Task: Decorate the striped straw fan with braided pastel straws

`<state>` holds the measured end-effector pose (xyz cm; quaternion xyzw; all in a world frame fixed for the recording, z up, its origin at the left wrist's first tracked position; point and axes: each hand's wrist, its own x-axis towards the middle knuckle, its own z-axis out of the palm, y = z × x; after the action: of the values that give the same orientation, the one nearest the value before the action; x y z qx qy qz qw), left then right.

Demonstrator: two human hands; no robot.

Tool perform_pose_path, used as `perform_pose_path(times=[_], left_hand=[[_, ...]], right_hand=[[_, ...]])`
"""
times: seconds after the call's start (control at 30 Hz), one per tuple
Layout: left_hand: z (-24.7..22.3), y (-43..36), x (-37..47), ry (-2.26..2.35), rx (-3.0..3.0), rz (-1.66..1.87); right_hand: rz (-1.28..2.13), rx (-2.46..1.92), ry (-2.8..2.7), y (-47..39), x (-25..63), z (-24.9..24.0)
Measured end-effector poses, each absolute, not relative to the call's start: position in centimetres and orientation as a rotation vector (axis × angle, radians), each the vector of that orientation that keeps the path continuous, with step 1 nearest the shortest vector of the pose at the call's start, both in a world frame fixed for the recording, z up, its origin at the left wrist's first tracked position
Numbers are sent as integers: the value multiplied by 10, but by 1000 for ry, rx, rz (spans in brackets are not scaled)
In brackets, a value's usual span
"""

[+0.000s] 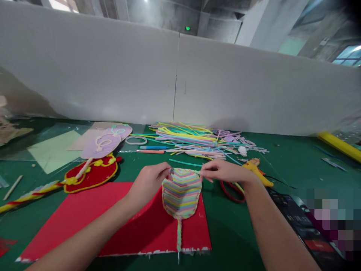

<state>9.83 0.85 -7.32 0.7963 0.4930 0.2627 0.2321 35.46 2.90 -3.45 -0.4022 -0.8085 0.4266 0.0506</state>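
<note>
A striped pastel fan [182, 194] made of pipe cleaners stands over a red sheet [124, 218], its twisted handle pointing down toward the front. My left hand [153, 178] pinches the fan's upper left edge. At the upper right edge, my right hand [218, 170] pinches a thin green pipe cleaner [191, 171] that runs along the fan's top. The fingertips of both hands are closed.
Behind lies a pile of coloured pipe cleaners [186, 137]. Purple [108, 141] and red [91, 173] fans lie at left. A yellow glue gun [258, 172], a red ring [232, 192] and a phone [303, 226] are at right. A white partition [113, 71] stands behind.
</note>
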Motion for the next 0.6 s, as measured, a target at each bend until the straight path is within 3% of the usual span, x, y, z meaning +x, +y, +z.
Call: perform_pose_path(times=[0.17, 0.37, 0.5, 0.6], left_hand=[[-77, 7, 98, 1332, 2152, 823], [-80, -8, 93, 1326, 1979, 826], [-82, -19, 92, 1291, 1734, 819], [-79, -28, 92, 1345, 1884, 811]], right_hand=[[1101, -1242, -2448, 20, 343, -39], [607, -1235, -2397, 3, 334, -59], [503, -1208, -2342, -12, 332, -65], [508, -1275, -2251, -22, 330, -63]])
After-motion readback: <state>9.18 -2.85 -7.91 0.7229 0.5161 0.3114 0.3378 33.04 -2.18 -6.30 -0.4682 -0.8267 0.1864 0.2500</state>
